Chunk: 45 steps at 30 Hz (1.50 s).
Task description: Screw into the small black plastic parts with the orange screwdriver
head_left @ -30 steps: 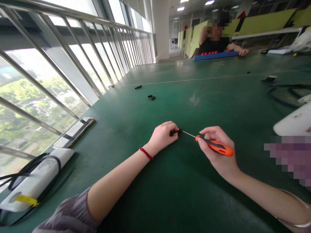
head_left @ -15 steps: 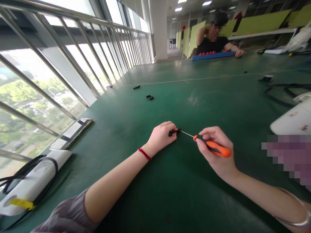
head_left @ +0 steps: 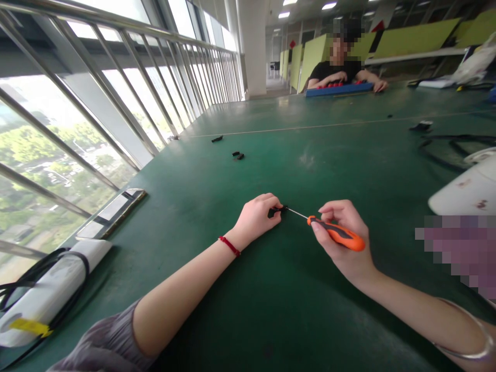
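Note:
My left hand (head_left: 259,217), with a red cord at the wrist, pinches a small black part (head_left: 276,211) against the green tabletop (head_left: 217,289). Fingers cover some of that part, so its exact kind is unclear. In my right hand (head_left: 344,248) is a screwdriver (head_left: 343,236) with an orange and black handle. Its thin shaft points left, and the tip meets the right end of the black part. Thumb and fingers are closed around the handle.
Farther off lie small black pieces (head_left: 238,155) and another black piece (head_left: 217,139). A white power strip (head_left: 58,294) with black cable is at left, beside a flat framed panel (head_left: 112,214). A white container (head_left: 465,188) stands right. Across the table, a person (head_left: 337,72) sits behind a blue tray (head_left: 339,90).
Across the table, the person's raised arm has come down to the blue tray. My hands stay nearly in place, the screwdriver tip still at the black part.

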Tool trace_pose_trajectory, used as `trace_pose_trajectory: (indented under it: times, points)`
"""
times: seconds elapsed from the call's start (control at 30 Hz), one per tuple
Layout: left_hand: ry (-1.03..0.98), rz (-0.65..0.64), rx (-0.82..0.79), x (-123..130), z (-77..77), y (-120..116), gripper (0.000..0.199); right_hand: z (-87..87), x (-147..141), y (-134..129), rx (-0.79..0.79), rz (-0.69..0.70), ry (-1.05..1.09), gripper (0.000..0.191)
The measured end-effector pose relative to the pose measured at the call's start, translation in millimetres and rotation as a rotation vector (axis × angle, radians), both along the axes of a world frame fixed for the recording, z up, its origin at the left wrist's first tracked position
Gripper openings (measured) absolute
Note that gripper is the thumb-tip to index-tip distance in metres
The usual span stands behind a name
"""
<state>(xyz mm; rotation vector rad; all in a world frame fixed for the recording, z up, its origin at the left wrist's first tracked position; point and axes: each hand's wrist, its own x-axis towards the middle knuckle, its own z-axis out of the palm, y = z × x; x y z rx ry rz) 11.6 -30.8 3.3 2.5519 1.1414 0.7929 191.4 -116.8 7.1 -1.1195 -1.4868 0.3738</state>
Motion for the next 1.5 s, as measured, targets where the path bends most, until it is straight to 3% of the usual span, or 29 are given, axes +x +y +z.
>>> trace_pose_trajectory:
  times: [0.1, 0.23, 0.4, 0.57, 0.77, 0.97, 1.13, 1.3, 1.5]
  points:
    - [0.002, 0.002, 0.000, 0.5, 0.9, -0.1, 0.011, 0.5, 1.0, 0.3, -0.067, 0.014, -0.005, 0.011]
    - [0.004, 0.008, -0.002, 0.9, 0.4, 0.1, 0.011, 1.3, -0.3, 1.3, -0.020, -0.049, 0.002, 0.009]
    - [0.002, 0.005, -0.008, 0.4, 0.2, -0.4, 0.011, 1.6, -0.8, 1.4, 0.044, -0.024, 0.031, 0.024]
    - [-0.036, 0.002, -0.026, 0.2, -0.4, 1.2, 0.011, 2.3, 0.4, 0.0, -0.031, 0.006, -0.052, 0.008]
    - [-0.170, -0.018, -0.123, -1.3, -4.0, 5.5, 0.008, 1.7, -1.0, 2.0, 0.047, -0.036, 0.013, 0.026]
    - [-0.171, -0.024, -0.120, -1.9, -4.4, 5.6, 0.010, 3.2, -0.6, -1.8, -0.011, 0.021, -0.065, 0.009]
    - [-0.162, -0.013, -0.105, -0.9, -4.0, 5.1, 0.009, 0.9, -2.6, 1.8, 0.026, -0.016, -0.006, 0.026]
    - [-0.176, 0.061, -0.104, -1.3, -3.3, 4.9, 0.010, -3.3, -1.6, 4.8, -0.087, 0.023, -0.004, 0.016]
    - [-0.170, 0.222, -0.098, -3.3, -5.0, 6.6, 0.011, -4.0, -0.5, 3.7, -0.059, 0.052, -0.001, 0.011]
